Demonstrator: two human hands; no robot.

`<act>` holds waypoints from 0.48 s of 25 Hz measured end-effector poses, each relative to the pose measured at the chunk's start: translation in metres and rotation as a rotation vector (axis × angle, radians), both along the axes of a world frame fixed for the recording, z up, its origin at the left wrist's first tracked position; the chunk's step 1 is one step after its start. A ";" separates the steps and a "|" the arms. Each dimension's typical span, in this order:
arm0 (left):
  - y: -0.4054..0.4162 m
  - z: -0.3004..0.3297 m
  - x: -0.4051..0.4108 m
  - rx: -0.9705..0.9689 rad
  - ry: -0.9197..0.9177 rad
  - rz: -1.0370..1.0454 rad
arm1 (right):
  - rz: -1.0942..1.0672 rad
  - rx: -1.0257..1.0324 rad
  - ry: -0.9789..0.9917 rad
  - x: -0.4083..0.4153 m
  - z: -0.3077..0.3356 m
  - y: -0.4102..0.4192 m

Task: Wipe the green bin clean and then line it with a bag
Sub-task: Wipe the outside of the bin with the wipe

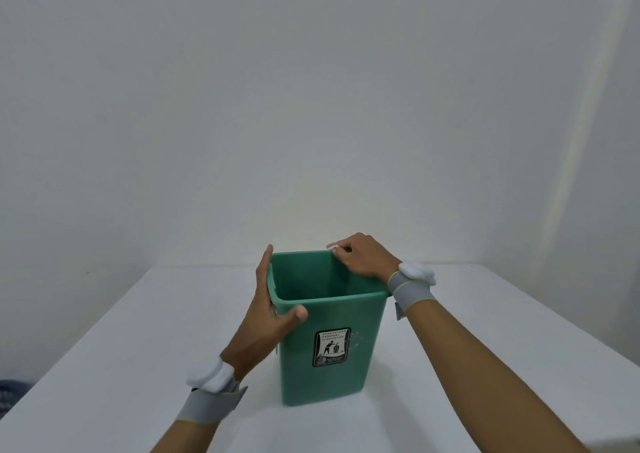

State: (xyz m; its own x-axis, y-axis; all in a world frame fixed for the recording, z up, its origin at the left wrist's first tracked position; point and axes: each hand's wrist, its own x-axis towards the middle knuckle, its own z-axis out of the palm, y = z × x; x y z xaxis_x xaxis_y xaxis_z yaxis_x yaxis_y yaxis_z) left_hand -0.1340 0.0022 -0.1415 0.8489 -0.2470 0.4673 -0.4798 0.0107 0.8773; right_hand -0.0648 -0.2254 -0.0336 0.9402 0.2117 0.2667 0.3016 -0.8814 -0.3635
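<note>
Green bin point(329, 348) standing upright near the middle of a white surface point(502, 366), its open mouth toward the camera and nothing visible inside. The left hand point(266, 310) lies with straight fingers flat against the bin's left wall and rim, thumb hooked over the near left corner, steadying rather than gripping. The right hand point(363, 257) rests curled on the far right corner of the rim, pinching a small white wad point(333, 247), probably a wipe or tissue, against the edge. The bin is a tapered, square-mouthed tub of smooth green plastic with a rolled lip and a black-and-white litter label point(331, 347) on its near face; faint pale specks mark the wall beside the label. Judged from its thin walls and empty interior, it is light and fairly stiff, likely to slide or tip under wiping pressure, so the rim and upper corners offer the surest hold. Each wrist carries a grey band point(211, 404) with a white pad.
</note>
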 end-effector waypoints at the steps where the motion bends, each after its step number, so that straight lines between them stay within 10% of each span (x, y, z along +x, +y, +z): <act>1: -0.003 -0.004 0.002 -0.004 0.011 0.003 | -0.012 0.001 -0.002 0.000 -0.001 -0.002; 12: -0.013 -0.016 0.028 -0.066 0.020 0.107 | -0.025 0.166 -0.068 0.010 -0.012 -0.016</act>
